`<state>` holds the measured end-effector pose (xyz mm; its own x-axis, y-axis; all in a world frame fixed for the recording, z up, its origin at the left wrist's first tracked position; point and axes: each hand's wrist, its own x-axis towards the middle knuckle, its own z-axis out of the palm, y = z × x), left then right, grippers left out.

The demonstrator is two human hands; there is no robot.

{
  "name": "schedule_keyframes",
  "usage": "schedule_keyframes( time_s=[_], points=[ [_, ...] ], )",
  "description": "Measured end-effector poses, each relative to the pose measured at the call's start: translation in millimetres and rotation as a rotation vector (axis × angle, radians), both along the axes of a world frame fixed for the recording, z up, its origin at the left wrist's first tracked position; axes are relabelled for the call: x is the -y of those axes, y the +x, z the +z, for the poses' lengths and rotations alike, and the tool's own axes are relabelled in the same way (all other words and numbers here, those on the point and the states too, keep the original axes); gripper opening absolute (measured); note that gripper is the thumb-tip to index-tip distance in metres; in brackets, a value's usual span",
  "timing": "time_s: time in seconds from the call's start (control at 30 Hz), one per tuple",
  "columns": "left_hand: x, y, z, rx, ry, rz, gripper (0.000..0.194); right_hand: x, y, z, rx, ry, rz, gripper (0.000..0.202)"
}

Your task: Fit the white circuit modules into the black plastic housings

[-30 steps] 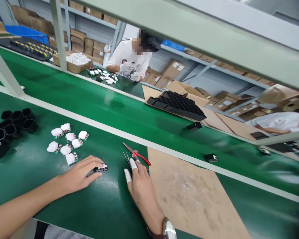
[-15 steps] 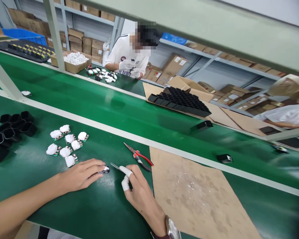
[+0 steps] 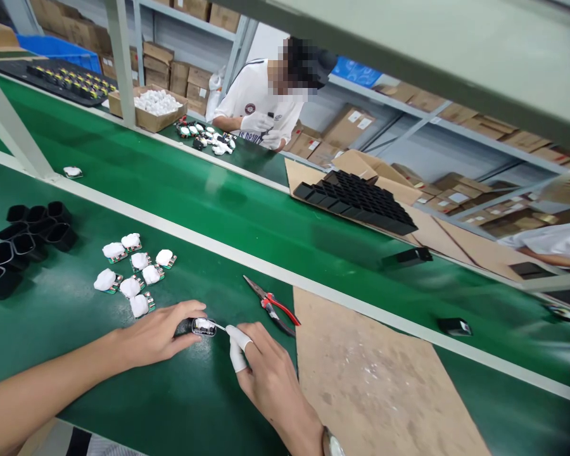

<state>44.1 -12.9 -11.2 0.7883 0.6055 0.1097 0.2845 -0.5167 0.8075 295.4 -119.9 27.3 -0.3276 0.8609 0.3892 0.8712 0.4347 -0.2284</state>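
Observation:
Thumb and fingers of my left hand (image 3: 159, 332) are closed round a small black housing (image 3: 204, 327), its open end facing me with a white-topped board inside. My right hand (image 3: 261, 361), with white covers on thumb and forefinger, pinches metal tweezers (image 3: 220, 327); their tips reach the housing's opening. Several circuit boards with white lumps (image 3: 131, 287) lie behind my left hand. Red-handled pliers (image 3: 272, 305) rest beyond my right hand. Black empty housings (image 3: 21, 246) stand in a group at the left.
A cardboard sheet (image 3: 375, 373) lies to the right. Beyond the white rail (image 3: 171, 225), a green belt (image 3: 247, 209) carries black housings (image 3: 455, 326). Across it a person (image 3: 270, 104) in white gloves sits beside a box of white pieces (image 3: 147, 117). A slanted post stands at left.
The tweezers have moved left to the housing's opening. My left fingers have drawn back, uncovering more of the housing. Items on the belt have shifted right, and the whole view has shifted slightly.

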Motion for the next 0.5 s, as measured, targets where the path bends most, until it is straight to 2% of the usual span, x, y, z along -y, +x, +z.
schedule_keyframes(
  time_s=[0.27,0.5],
  points=[
    [-1,1,5.6,0.011,-0.058,-0.001,0.055,-13,-3,4.5,0.001,0.000,0.061,0.031],
    [-1,2,5.0,0.009,-0.065,-0.002,0.057,-14,-1,15.3,0.044,0.016,0.074,0.023]
  ],
)
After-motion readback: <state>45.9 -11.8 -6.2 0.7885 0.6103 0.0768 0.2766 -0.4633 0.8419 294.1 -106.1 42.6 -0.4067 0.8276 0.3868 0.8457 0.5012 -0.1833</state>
